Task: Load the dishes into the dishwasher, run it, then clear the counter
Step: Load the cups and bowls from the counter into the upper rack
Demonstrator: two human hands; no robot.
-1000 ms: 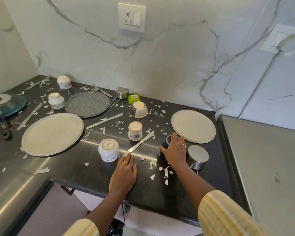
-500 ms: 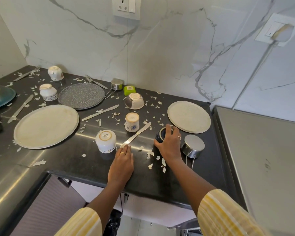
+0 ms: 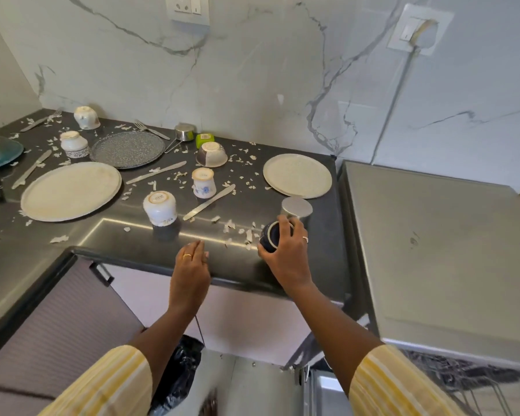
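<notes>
Right hand (image 3: pixel 288 255): fingers curled round tilted blue cup (image 3: pixel 271 239)
Left hand (image 3: pixel 191 265): fingers straight, holding nothing
Risk: loose grip drops cup past counter (image 3: pixel 132 244) edge

The right hand (image 3: pixel 287 256) now lifts the dark cup (image 3: pixel 271 240) off the desk (image 3: pixel 132 235); the left hand (image 3: pixel 191 270) draws back from the knife (image 3: pixel 209 202).

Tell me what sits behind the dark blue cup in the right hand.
A steel cup stands behind the dark blue cup; the right hand hides its lower part.
</notes>
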